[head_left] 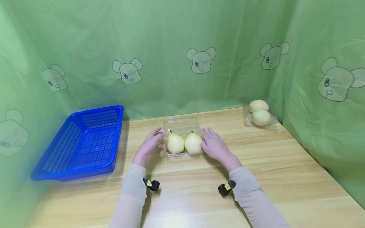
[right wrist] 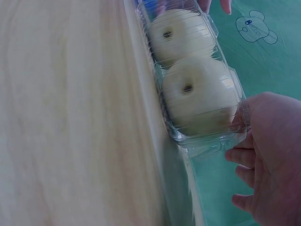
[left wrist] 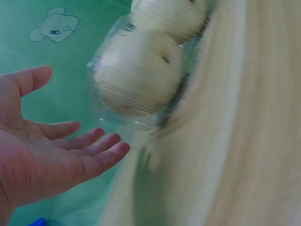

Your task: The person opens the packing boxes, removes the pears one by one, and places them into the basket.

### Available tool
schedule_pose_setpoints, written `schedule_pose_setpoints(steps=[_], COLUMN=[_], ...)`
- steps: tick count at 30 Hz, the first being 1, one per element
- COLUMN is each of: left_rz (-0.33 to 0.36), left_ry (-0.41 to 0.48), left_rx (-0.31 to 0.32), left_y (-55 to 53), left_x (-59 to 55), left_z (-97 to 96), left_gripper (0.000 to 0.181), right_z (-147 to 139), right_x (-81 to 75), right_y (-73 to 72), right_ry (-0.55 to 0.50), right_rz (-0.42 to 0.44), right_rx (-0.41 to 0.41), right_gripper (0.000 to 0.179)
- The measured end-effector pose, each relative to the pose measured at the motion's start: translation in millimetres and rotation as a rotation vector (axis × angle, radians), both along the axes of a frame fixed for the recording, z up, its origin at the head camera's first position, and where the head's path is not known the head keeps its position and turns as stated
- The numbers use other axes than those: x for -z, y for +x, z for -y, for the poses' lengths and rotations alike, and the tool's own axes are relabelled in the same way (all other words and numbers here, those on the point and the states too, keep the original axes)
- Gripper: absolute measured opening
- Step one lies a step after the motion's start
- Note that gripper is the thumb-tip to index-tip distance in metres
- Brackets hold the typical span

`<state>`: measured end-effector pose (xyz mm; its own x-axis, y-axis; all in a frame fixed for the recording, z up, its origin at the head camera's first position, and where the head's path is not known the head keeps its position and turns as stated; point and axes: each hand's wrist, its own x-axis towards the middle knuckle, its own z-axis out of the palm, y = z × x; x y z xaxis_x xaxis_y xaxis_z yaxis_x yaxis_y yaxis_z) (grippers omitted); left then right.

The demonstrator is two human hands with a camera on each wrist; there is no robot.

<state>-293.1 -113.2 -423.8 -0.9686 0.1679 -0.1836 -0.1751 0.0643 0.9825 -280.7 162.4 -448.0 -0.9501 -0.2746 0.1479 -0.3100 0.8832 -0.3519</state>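
Two pale yellow pears lie side by side in a clear plastic clamshell box, stems toward the back. Its transparent lid is raised behind them. On the box's left side is my left hand, its fingers spread and relaxed. The left wrist view shows a gap between this hand and the box. My right hand rests against the box's right side with fairly straight fingers. In the right wrist view, its thumb side overlaps the box end beside the nearer pear.
A blue plastic basket stands on the left of the wooden table. At the back right, another clear box holds two pale yellow fruits. A green curtain with printed bear heads hangs around the back and sides.
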Motion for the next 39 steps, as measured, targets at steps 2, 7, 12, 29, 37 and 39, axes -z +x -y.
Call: schedule_pose_setpoints(steps=[2,7,12,29,37,39], left_rz=[-0.026,-0.109,-0.192,-0.408,-0.418,-0.418], left_ry=[-0.015,-0.089,-0.214,-0.439,-0.572,-0.605], left_rx=[0.000,-0.019,-0.042,0.023,0.066,0.077], left_y=[1.0,2.2,4.6,9.2,11.6,11.7], left_x=[-4.3,-12.7,-16.8,-2.6,0.2,1.1], left_z=[0.9,-2.2,-13.3,-39.3,-44.0,-44.8], left_gripper=[0.070,0.067,0.067,0.074,0.073,0.072], right_z=[0,-1,-1,0,0,0], right_x=[0.6,1.1,0.4,1.2,1.9,2.3], right_y=[-0.4,-0.9,-0.2,-1.2,-1.0,-1.1], right_ry=[0.000,-0.005,-0.012,-0.026,-0.029,-0.031], right_rz=[-0.001,-0.006,-0.001,-0.009,-0.019,-0.021], right_rx=[0.000,-0.001,0.000,-0.012,-0.012,-0.011], right_gripper=[0.059,0.059,0.059,0.059,0.059,0.059])
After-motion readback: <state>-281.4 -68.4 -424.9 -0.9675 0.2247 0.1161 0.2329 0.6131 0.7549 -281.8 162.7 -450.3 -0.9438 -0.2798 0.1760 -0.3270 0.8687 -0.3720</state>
